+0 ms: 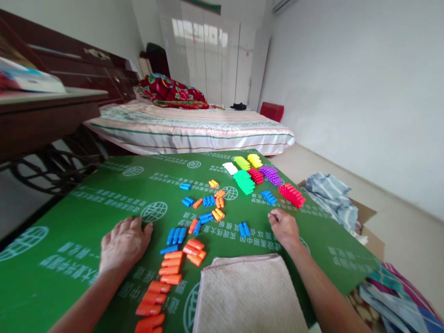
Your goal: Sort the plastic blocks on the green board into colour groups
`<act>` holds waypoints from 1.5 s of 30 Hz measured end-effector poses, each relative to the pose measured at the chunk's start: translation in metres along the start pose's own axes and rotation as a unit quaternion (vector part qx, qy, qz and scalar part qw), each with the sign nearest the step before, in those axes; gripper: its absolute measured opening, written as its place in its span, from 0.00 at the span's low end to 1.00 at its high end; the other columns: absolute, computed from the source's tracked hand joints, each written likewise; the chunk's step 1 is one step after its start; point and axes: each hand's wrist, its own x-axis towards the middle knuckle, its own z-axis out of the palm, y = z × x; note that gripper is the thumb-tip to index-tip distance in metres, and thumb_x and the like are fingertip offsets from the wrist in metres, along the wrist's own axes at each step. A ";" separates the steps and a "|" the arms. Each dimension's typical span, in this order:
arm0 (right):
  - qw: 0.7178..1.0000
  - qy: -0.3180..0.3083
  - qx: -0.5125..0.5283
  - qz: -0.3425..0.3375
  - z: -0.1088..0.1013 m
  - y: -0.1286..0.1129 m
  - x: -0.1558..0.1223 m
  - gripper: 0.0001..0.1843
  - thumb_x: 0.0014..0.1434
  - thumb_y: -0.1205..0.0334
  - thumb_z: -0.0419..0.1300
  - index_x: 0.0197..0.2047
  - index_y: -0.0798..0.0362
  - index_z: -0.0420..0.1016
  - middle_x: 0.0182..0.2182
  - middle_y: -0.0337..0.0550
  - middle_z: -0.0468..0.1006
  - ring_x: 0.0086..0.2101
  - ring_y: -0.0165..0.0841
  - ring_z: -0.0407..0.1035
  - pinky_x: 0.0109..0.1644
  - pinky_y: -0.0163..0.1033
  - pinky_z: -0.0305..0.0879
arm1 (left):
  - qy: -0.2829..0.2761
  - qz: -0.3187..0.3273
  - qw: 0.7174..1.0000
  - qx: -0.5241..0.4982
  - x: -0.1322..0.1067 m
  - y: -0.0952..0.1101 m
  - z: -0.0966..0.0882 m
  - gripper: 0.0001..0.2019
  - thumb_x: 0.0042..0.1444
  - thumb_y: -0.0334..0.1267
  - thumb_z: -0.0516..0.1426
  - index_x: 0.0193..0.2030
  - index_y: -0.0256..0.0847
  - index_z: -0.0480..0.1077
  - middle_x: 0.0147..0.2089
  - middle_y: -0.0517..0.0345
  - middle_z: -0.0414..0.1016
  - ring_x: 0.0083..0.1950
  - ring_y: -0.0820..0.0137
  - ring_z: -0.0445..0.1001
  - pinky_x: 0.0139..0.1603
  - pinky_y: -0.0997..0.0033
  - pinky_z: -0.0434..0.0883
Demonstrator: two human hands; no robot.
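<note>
The bottom edge crops the beige cloth, and the curled right hand hides its palm.

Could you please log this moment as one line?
left hand: palm down on green board; right hand: curled, near blue pieces, contents hidden; orange pieces: beside left hand; beige cloth: near edge

A home bedroom, with a bed and wardrobe.

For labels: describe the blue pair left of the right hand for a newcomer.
On the green board, find the beige cloth at the near side. Just past its far edge, left of the right hand, lie two blue pieces. They sit alone, unlike the other blue pieces mixed with orange ones further left.
</note>
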 end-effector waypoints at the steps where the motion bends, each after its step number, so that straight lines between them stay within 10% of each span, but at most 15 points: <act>1: 1.000 0.005 -0.006 0.010 -0.002 0.004 0.002 0.12 0.63 0.57 0.52 0.39 0.47 0.77 0.32 0.39 0.81 0.32 0.31 0.73 0.31 0.32 0.57 | -0.002 0.001 1.000 0.001 0.001 0.000 0.000 0.32 0.61 0.52 0.34 0.59 0.31 0.60 0.65 0.38 0.58 0.67 0.49 0.54 0.66 0.46 0.55; 14: 0.993 -0.102 -0.013 -0.058 -0.022 0.026 0.006 0.08 0.54 0.60 0.62 0.38 0.52 0.78 0.36 0.43 0.80 0.33 0.31 0.72 0.37 0.33 0.63 | -0.014 -0.004 1.000 0.013 0.003 0.001 -0.002 0.35 0.59 0.54 0.30 0.59 0.32 0.60 0.66 0.40 0.58 0.67 0.51 0.54 0.66 0.48 0.55; 22: 0.975 -0.183 0.017 -0.126 -0.034 0.039 0.012 0.36 0.46 0.71 0.65 0.60 0.55 0.69 0.47 0.47 0.76 0.34 0.31 0.72 0.39 0.34 0.66 | -0.010 -0.004 1.000 0.010 0.002 -0.001 0.000 0.35 0.59 0.54 0.31 0.60 0.32 0.59 0.66 0.39 0.57 0.67 0.51 0.54 0.66 0.47 0.56; 27: 0.960 -0.193 -0.050 -0.197 -0.037 0.023 0.012 0.21 0.50 0.69 0.63 0.48 0.51 0.78 0.39 0.43 0.79 0.37 0.33 0.73 0.41 0.34 0.63 | -0.009 -0.004 1.000 0.013 0.004 -0.001 0.000 0.36 0.59 0.54 0.30 0.61 0.31 0.59 0.66 0.39 0.57 0.68 0.50 0.54 0.66 0.48 0.55; 35: 0.982 -0.134 -0.117 -0.065 -0.034 0.008 0.001 0.22 0.62 0.53 0.56 0.57 0.50 0.71 0.34 0.44 0.82 0.37 0.36 0.76 0.37 0.36 0.61 | -0.008 -0.002 1.000 0.015 0.003 -0.002 0.002 0.36 0.59 0.56 0.29 0.59 0.32 0.60 0.66 0.39 0.57 0.67 0.50 0.54 0.66 0.47 0.56; 45: 0.976 -0.155 -0.152 -0.032 -0.041 0.008 0.005 0.14 0.57 0.52 0.60 0.44 0.48 0.79 0.38 0.45 0.82 0.40 0.38 0.76 0.35 0.36 0.61 | -0.010 -0.002 1.000 0.013 0.003 0.000 0.000 0.36 0.58 0.55 0.30 0.59 0.32 0.60 0.66 0.38 0.57 0.67 0.50 0.54 0.65 0.46 0.56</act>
